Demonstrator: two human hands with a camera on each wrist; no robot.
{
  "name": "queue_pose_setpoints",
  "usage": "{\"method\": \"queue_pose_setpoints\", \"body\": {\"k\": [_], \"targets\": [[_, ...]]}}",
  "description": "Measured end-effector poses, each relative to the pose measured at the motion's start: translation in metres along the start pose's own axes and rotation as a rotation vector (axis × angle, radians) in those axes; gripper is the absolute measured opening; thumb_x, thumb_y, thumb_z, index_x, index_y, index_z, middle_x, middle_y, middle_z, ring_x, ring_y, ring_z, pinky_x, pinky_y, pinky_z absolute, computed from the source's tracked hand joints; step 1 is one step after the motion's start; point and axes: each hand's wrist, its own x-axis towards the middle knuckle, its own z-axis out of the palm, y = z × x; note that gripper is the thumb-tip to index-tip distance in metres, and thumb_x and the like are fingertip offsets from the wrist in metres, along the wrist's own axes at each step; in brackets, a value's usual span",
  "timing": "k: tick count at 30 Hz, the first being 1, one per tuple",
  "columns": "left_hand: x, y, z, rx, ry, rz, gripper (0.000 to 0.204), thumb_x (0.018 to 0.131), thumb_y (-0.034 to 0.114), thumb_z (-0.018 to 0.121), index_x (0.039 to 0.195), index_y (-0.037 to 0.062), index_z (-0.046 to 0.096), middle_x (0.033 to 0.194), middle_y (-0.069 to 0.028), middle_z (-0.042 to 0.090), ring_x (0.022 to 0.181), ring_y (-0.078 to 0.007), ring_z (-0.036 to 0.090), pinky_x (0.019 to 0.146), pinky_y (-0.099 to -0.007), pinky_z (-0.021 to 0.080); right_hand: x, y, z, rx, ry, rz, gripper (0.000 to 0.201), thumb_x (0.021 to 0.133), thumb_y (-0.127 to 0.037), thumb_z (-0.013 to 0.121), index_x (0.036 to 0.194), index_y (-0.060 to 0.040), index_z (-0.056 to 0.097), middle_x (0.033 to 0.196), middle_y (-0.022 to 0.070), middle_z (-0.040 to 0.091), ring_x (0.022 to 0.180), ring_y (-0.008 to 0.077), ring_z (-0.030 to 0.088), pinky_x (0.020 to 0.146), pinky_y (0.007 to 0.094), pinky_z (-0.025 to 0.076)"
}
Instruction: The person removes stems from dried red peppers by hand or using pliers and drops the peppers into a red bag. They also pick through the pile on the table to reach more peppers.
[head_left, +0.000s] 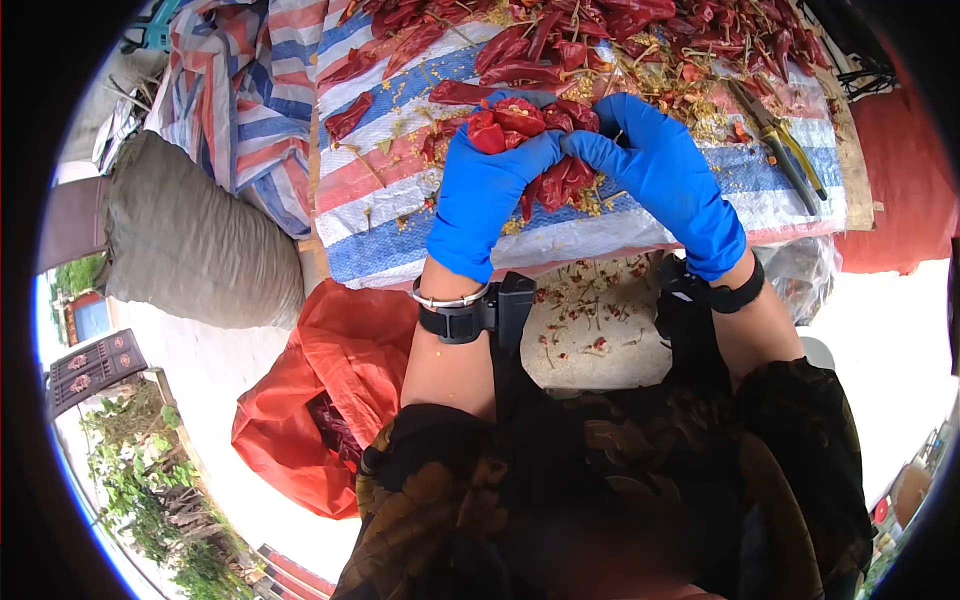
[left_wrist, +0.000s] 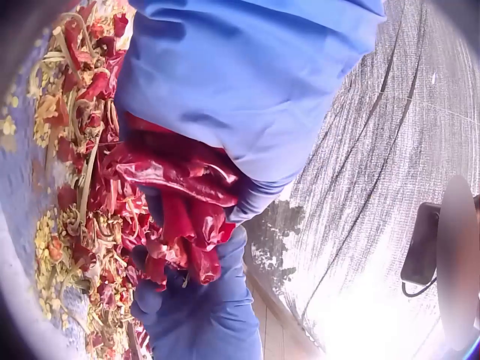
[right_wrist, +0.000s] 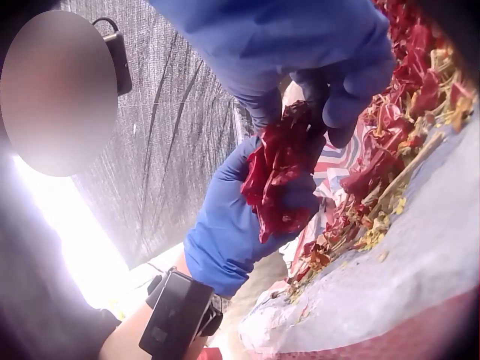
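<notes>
A bunch of dried red chillies (head_left: 520, 118) (left_wrist: 180, 176) (right_wrist: 274, 184) is held between two blue-gloved hands above the striped sheet (head_left: 350, 205). The left hand (head_left: 490, 185) (right_wrist: 240, 217) grips the bunch, its fingers curled round it and partly hidden by chillies. At the bunch's right side, the right hand (head_left: 660, 175) (left_wrist: 202, 307) has thumb and index finger pinching at chillies, close against the left thumb. In the right wrist view, the other fingers of the right hand (right_wrist: 300, 60) are bent beside the bunch.
Loose chillies (head_left: 520, 72), stems and yellow seeds (head_left: 660, 90) cover the sheet's far part. Yellow-handled pliers (head_left: 790, 150) lie at the right. Below are a red bag (head_left: 330, 370) and a pale surface with scattered stems (head_left: 600, 350). A stuffed grey sack (head_left: 195, 235) stands left.
</notes>
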Motion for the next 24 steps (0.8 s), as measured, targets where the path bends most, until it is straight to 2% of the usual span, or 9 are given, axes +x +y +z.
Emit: {"method": "queue_pose_setpoints", "body": {"k": [1, 5, 7, 10, 11, 13, 16, 20, 24], "targets": [[-0.001, 0.001, 0.001, 0.001, -0.004, -0.003, 0.027, 0.069, 0.008, 0.071, 0.093, 0.0038, 0.060, 0.085, -0.0026, 0.063, 0.077, -0.0095, 0.058, 0.069, -0.0238, 0.048, 0.000, -0.002, -0.003, -0.040, -0.031, 0.040, 0.042, 0.076, -0.042, 0.064, 0.079, -0.0008, 0.057, 0.064, 0.0162, 0.053, 0.055, 0.0272, 0.051, 0.056, 0.0340, 0.042], [-0.004, 0.010, 0.006, -0.074, -0.005, -0.010, 0.027, 0.071, 0.008, 0.070, 0.097, 0.0036, 0.061, 0.085, -0.0030, 0.063, 0.077, -0.0088, 0.057, 0.070, -0.0233, 0.047, 0.002, 0.010, -0.001, 0.054, -0.067, 0.007, 0.039, 0.079, -0.040, 0.062, 0.075, -0.0018, 0.059, 0.059, 0.0108, 0.053, 0.052, 0.0223, 0.050, 0.052, 0.0328, 0.041], [-0.007, 0.013, 0.007, -0.107, -0.018, -0.007, 0.028, 0.072, 0.008, 0.070, 0.098, 0.0035, 0.061, 0.085, -0.0033, 0.063, 0.076, -0.0089, 0.057, 0.070, -0.0232, 0.047, 0.000, 0.001, -0.007, 0.568, -0.304, 0.232, 0.034, 0.082, -0.035, 0.061, 0.070, -0.0037, 0.059, 0.059, 0.0046, 0.055, 0.051, 0.0140, 0.049, 0.047, 0.0274, 0.038], [-0.012, 0.019, 0.004, -0.049, -0.100, -0.042, 0.028, 0.073, 0.007, 0.068, 0.099, 0.0027, 0.061, 0.085, -0.0044, 0.064, 0.076, -0.0099, 0.058, 0.071, -0.0237, 0.048, -0.002, -0.008, -0.017, 0.924, -0.450, 0.439, 0.029, 0.085, -0.029, 0.058, 0.067, -0.0059, 0.058, 0.056, -0.0011, 0.050, 0.048, 0.0063, 0.043, 0.044, 0.0211, 0.032], [-0.014, 0.021, 0.003, -0.146, -0.117, -0.058, 0.027, 0.073, 0.006, 0.067, 0.099, 0.0020, 0.061, 0.086, -0.0050, 0.064, 0.077, -0.0110, 0.059, 0.071, -0.0242, 0.048, -0.002, -0.006, -0.017, 0.922, -0.451, 0.440, 0.029, 0.085, -0.029, 0.058, 0.067, -0.0059, 0.058, 0.056, -0.0011, 0.050, 0.048, 0.0063, 0.043, 0.044, 0.0211, 0.032], [-0.015, 0.018, 0.002, -0.246, -0.132, -0.074, 0.026, 0.074, 0.005, 0.067, 0.099, 0.0013, 0.061, 0.087, -0.0056, 0.064, 0.078, -0.0121, 0.060, 0.072, -0.0248, 0.049, -0.004, 0.003, -0.012, 1.351, -0.687, 0.478, 0.031, 0.088, -0.024, 0.052, 0.062, -0.0081, 0.053, 0.051, -0.0028, 0.043, 0.045, 0.0045, 0.036, 0.043, 0.0193, 0.028], [-0.012, 0.012, 0.000, -0.488, -0.195, -0.133, 0.023, 0.074, 0.004, 0.064, 0.097, 0.0007, 0.061, 0.088, -0.0068, 0.064, 0.079, -0.0138, 0.061, 0.071, -0.0256, 0.050, -0.005, 0.008, -0.003, 1.605, -0.887, 0.356, 0.034, 0.092, -0.024, 0.044, 0.060, -0.0107, 0.046, 0.048, -0.0042, 0.037, 0.042, 0.0041, 0.032, 0.042, 0.0203, 0.026], [-0.018, 0.015, 0.010, -0.710, -0.185, -0.252, 0.018, 0.077, 0.008, 0.062, 0.094, 0.0007, 0.061, 0.085, -0.0079, 0.064, 0.076, -0.0156, 0.062, 0.069, -0.0265, 0.050, -0.012, 0.010, 0.012, 1.791, -0.814, 0.394, 0.039, 0.093, -0.026, 0.038, 0.057, -0.0128, 0.041, 0.047, -0.0041, 0.036, 0.040, 0.0044, 0.032, 0.043, 0.0216, 0.025], [-0.022, 0.015, 0.016, -0.878, -0.133, -0.359, 0.019, 0.078, 0.012, 0.061, 0.093, 0.0011, 0.061, 0.084, -0.0082, 0.064, 0.076, -0.0162, 0.061, 0.070, -0.0267, 0.050, -0.010, 0.011, 0.021, 2.081, -1.009, 0.274, 0.044, 0.095, -0.028, 0.034, 0.054, -0.0138, 0.043, 0.046, -0.0045, 0.035, 0.040, 0.0051, 0.032, 0.044, 0.0233, 0.025]]}}
